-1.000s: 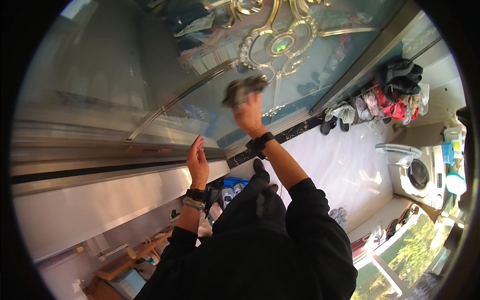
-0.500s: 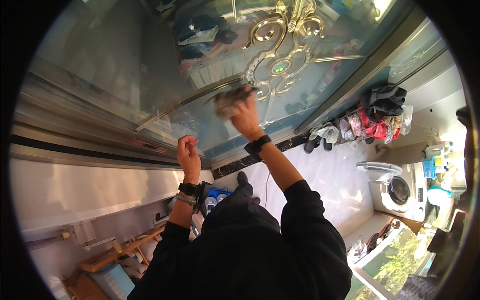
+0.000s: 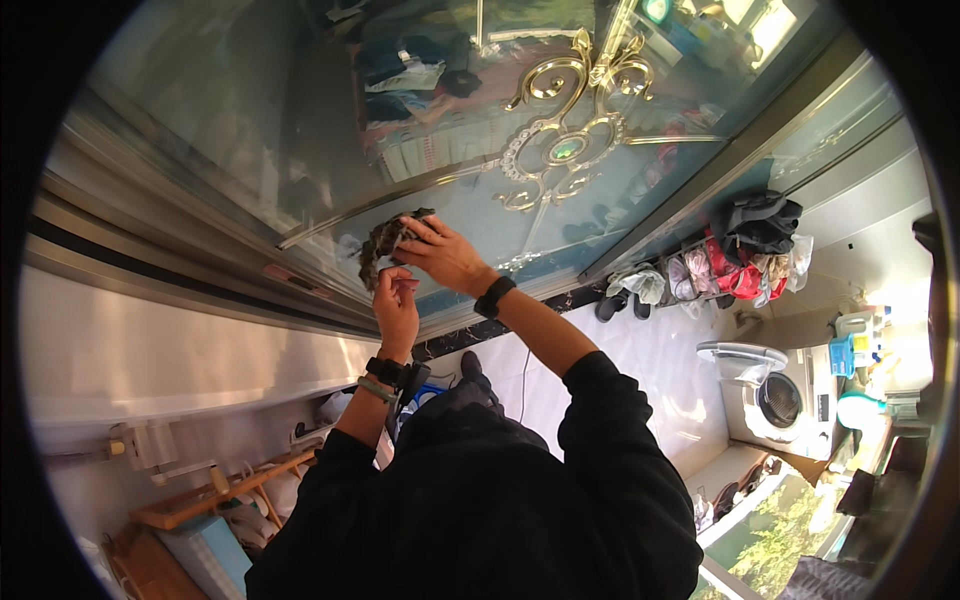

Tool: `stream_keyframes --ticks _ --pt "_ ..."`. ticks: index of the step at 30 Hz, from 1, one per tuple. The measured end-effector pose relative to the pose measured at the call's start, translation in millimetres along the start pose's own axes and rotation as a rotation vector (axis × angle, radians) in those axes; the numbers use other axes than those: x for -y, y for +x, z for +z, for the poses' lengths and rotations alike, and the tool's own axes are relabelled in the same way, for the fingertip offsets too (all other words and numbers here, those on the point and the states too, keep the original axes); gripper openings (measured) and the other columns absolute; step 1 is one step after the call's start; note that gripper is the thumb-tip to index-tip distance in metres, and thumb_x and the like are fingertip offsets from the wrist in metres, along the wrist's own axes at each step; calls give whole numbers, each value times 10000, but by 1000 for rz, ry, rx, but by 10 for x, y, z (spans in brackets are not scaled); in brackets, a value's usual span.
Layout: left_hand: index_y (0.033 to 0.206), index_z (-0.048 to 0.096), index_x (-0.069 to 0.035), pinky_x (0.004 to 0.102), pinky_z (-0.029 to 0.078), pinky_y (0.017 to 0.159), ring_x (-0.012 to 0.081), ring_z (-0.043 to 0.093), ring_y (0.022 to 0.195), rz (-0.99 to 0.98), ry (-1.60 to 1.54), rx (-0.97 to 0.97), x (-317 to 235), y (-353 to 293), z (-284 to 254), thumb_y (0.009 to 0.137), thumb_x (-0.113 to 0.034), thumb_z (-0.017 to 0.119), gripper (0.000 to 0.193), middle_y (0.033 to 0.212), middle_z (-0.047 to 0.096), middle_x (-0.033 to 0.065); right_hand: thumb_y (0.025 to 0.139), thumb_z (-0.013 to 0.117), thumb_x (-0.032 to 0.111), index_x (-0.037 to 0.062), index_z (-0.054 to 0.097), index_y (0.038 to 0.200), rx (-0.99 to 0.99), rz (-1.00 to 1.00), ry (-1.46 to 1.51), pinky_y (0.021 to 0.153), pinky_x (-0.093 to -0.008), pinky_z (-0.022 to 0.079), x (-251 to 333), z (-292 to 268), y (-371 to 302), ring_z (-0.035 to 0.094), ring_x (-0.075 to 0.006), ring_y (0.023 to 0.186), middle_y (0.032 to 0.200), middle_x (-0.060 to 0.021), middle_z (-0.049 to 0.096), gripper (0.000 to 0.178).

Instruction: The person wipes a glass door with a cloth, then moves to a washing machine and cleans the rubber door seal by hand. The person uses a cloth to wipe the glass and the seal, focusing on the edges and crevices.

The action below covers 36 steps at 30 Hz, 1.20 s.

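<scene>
A crumpled grey-brown cloth point(image 3: 380, 246) lies against the lower left part of the glass door point(image 3: 480, 215). My right hand point(image 3: 445, 258) presses it there, with the fingers bent over its right side. Just below, my left hand point(image 3: 397, 318) is closed, its fingers curled up near the cloth's lower end. Whether those fingertips pinch the cloth or something small, I cannot make out. Thin metal bars and a gold scroll ornament point(image 3: 565, 150) with a green centre decorate the glass to the right of the cloth.
A metal door frame point(image 3: 230, 255) runs along the left. Shoes point(image 3: 622, 306) and filled bags point(image 3: 735, 275) stand by the wall at right. Farther right is a front-loading washing machine point(image 3: 790, 400) with its door open. A wooden rack point(image 3: 225, 490) stands at lower left.
My right hand has moved left and down across the glass with the cloth, and is now close to my left hand. My left hand has shifted slightly right, still curled.
</scene>
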<state>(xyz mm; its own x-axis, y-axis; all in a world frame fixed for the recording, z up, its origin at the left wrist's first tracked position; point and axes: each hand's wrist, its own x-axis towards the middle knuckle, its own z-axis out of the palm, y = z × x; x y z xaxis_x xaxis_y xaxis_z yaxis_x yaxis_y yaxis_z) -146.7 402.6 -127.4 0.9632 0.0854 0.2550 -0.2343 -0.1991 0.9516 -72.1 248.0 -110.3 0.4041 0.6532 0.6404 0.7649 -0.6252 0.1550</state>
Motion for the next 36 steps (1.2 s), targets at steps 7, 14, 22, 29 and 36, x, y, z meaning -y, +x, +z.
stream_keyframes --ticks 7,14,22,29,36 --pt "1066 514 -32 276 495 767 154 642 855 26 21 -32 -33 -53 -26 905 116 475 223 988 586 73 787 616 10 0 596 1186 -305 957 68 1088 -619 283 -364 -142 -593 454 -524 1180 1262 -247 548 400" --pt "1093 496 -21 263 485 733 155 643 865 46 -25 -35 -132 63 12 934 60 485 179 1004 584 79 793 586 106 128 643 1224 59 224 83 1160 -509 258 208 273 -214 333 -354 1394 1273 -41 557 436" --pt "1117 491 -24 269 507 746 167 655 829 -62 -15 13 -122 -51 9 934 50 499 198 991 592 85 687 619 -97 35 588 1102 -196 605 300 859 -385 486 -123 -177 -765 571 -287 978 1148 -131 573 436" --pt "1139 486 -19 276 519 756 173 664 832 -48 -64 36 -78 -34 54 938 60 488 216 993 596 97 818 625 -36 42 491 1067 -878 1226 934 648 -271 460 -408 -721 16 563 -153 774 948 -86 560 294" --pt "1167 487 -19 285 525 754 182 666 841 -116 -47 55 62 -76 141 928 63 490 253 1025 590 109 713 666 -52 22 569 964 -201 845 515 826 -423 478 282 412 -566 533 -395 952 1020 -193 516 278"
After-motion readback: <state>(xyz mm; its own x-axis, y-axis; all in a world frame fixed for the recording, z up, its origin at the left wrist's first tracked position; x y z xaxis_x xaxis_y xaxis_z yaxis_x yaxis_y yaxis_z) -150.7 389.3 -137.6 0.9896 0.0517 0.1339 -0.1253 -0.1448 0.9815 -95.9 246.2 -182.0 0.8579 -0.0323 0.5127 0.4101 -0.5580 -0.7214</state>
